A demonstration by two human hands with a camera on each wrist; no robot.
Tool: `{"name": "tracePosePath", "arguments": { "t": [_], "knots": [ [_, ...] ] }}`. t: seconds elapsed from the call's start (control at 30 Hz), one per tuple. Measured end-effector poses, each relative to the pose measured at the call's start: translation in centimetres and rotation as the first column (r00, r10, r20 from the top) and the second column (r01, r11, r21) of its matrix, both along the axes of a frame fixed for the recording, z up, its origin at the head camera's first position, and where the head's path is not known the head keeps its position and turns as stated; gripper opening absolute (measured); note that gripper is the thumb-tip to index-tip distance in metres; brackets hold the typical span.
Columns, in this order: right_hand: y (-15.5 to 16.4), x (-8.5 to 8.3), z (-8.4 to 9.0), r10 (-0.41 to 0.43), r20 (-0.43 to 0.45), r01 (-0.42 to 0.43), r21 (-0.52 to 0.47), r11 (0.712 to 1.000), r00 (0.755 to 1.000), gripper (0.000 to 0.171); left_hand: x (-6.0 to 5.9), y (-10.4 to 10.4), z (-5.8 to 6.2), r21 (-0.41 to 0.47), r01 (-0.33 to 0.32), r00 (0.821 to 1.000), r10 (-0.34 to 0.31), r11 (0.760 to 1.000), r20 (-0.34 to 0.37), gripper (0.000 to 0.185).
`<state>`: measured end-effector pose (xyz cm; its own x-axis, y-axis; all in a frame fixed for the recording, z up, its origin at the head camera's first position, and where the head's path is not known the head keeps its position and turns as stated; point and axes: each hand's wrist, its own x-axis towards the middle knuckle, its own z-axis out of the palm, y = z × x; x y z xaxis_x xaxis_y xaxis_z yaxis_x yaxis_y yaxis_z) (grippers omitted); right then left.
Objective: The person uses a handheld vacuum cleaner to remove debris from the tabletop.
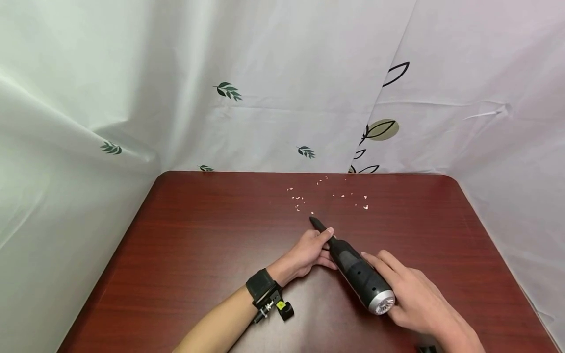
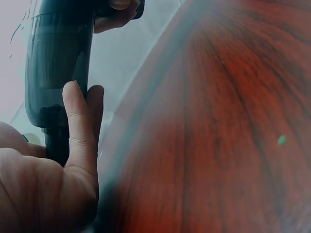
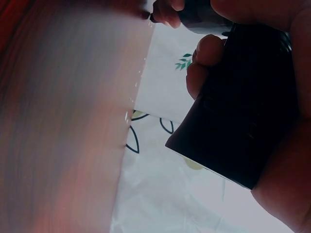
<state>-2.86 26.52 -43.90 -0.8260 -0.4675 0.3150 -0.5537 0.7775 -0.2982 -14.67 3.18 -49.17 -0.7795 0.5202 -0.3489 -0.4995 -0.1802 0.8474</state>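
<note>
**Two hands steady a small handheld vacuum short of scattered crumbs**

We see a dark red wooden counter walled in by white leaf-print curtains. A black handheld vacuum lies low over the middle of the counter, nearer the front edge. Our left hand has its grip wrapped around the narrow front end, thumb lying along the nozzle. Our right hand has its grip clenched around the thick rear body beside the silver end cap.

The vacuum's long axis runs diagonally: the rear sits near and to the right, and the nozzle points away and to the left, aimed toward the crumbs.

Small pale crumbs are strewn across the far centre of the counter, just beyond the nozzle tip and apart from it. As far as we can judge, none of the cleaning is done: the crumbs all appear to lie untouched, and the whole scatter is left to collect
</note>
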Motion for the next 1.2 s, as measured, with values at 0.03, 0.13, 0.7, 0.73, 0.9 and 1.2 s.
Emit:
{"name": "tracePosePath", "arguments": {
  "t": [0.03, 0.13, 0.7, 0.73, 0.9, 1.2],
  "knots": [
    [0.06, -0.01, 0.01, -0.001, 0.003, 0.001, -0.001, 1.0, 1.0, 0.1, -0.02, 0.08, -0.03, -0.001, 0.0, 1.0, 0.0, 1.0, 0.002, 0.035],
    [0.19, -0.02, 0.04, -0.004, 0.012, 0.004, -0.002, 1.0, 1.0, 0.099, -0.05, 0.28, -0.13, -0.004, -0.003, 1.0, 0.003, 1.0, 0.003, 0.035],
    [0.66, -0.23, -0.27, -0.005, 0.039, 0.004, 0.011, 1.0, 0.999, 0.103, -0.21, 0.7, -0.38, 0.0, -0.01, 1.0, 0.01, 1.0, 0.01, 0.036],
    [0.67, -0.24, -0.29, -0.005, 0.04, 0.005, 0.011, 1.0, 0.999, 0.103, -0.23, 0.71, -0.37, -0.001, -0.009, 1.0, 0.009, 1.0, 0.008, 0.036],
    [0.68, -0.33, -0.37, -0.002, 0.033, 0.002, 0.0, 1.0, 0.999, 0.104, -0.28, 0.72, -0.4, -0.008, -0.016, 1.0, 0.016, 1.0, 0.012, 0.035],
    [0.63, -0.46, -0.47, 0.002, 0.016, -0.002, -0.004, 1.0, 1.0, 0.104, -0.39, 0.73, -0.6, -0.004, -0.022, 1.0, 0.022, 1.0, 0.011, 0.036]
  ]
}}
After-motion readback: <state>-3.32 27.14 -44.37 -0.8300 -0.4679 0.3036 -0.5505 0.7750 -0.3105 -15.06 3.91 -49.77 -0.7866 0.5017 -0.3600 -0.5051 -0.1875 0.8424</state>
